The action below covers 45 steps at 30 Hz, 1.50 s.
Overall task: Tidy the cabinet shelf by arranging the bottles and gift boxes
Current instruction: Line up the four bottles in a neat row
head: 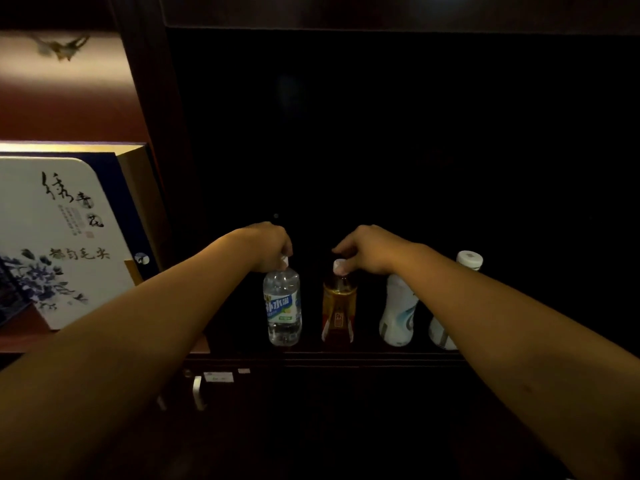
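Observation:
Several bottles stand in a row on a dark cabinet shelf. My left hand grips the cap of a clear water bottle with a blue label. My right hand holds the white cap of an amber tea bottle. To the right stand two white bottles, partly hidden behind my right forearm; the farther one shows its white cap. A white gift box with blue flowers and calligraphy leans in the lit compartment at the left.
A dark vertical divider separates the lit left compartment from the dark one. Below the shelf are cabinet doors with a pale handle and small labels. The back of the dark compartment is too dim to make out.

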Each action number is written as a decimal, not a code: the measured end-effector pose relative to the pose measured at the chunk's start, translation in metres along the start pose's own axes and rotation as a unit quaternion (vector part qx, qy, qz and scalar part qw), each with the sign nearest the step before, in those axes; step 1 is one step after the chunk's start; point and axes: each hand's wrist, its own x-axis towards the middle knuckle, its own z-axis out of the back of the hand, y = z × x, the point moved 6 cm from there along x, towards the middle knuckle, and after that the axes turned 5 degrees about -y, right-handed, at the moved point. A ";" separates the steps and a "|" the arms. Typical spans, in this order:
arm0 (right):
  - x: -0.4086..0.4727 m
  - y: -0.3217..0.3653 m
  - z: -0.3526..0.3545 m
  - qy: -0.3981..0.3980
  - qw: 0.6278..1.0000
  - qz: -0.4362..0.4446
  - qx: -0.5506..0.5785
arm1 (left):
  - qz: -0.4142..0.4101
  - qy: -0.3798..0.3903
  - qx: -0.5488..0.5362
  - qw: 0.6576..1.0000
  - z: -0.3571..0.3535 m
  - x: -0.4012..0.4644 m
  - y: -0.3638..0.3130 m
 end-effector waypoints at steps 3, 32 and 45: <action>-0.011 -0.019 0.036 -0.037 0.999 0.006 0.034 | -0.002 -0.053 0.027 0.998 0.016 0.006 -0.020; -0.076 -0.158 0.097 -0.090 0.964 -0.206 -0.141 | -0.025 -0.078 -0.202 0.976 0.026 0.081 -0.193; -0.071 -0.167 0.095 -0.016 0.991 -0.134 -0.014 | -0.051 -0.063 -0.205 0.975 0.026 0.074 -0.188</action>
